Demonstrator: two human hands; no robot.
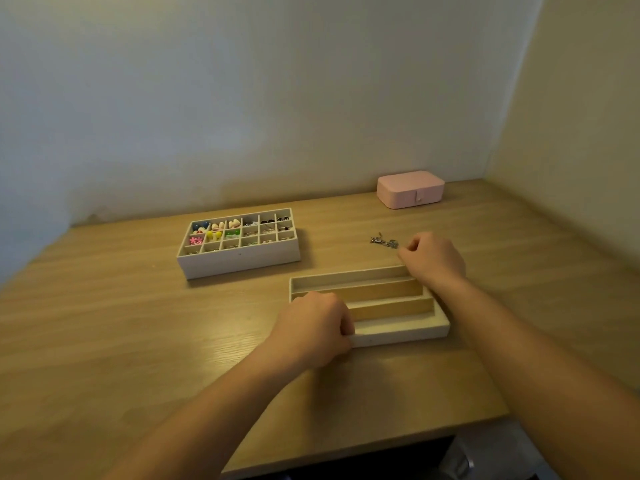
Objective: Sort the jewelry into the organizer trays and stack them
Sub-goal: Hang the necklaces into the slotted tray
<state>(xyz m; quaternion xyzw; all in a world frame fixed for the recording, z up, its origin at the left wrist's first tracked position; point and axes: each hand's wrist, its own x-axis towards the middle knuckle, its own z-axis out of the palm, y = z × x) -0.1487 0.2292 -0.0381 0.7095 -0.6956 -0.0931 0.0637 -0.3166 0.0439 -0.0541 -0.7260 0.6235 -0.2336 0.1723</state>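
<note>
Gripping the near-left corner of the long-slotted tray (398,299), the left hand (311,327) curls closed on the wooden surface (104,341). Beyond, the right hand (433,259) pinches at silver jewelry (382,241). Farther left, the gridded tray (239,242) holds colourful pieces; the pink box (410,188) sits farthest.
</note>
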